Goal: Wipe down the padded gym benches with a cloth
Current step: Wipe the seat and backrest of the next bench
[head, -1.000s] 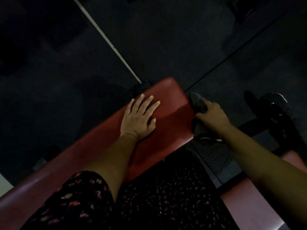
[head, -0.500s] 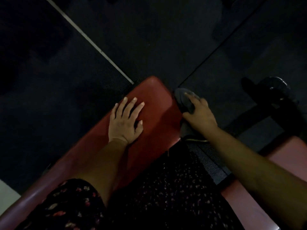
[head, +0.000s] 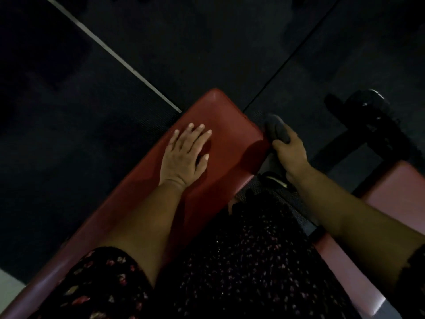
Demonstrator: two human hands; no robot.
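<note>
A red padded bench (head: 225, 116) runs from the lower left up to the middle of the dim view. My left hand (head: 186, 155) rests flat on its top with the fingers spread. At the bench's right side edge my right hand (head: 289, 150) grips a dark grey cloth (head: 277, 128) and holds it against the pad's side. Part of the cloth hangs below my right hand, in shadow.
A second, paler red bench pad (head: 395, 187) lies at the right, with a black metal frame and a round black part (head: 368, 104) behind it. Dark rubber floor mats with a white line (head: 110, 50) surround the benches. My patterned dark clothing fills the lower middle.
My right hand with the cloth has slid a little along the bench's right side edge, toward the far corner. My left hand has stayed flat on the pad.
</note>
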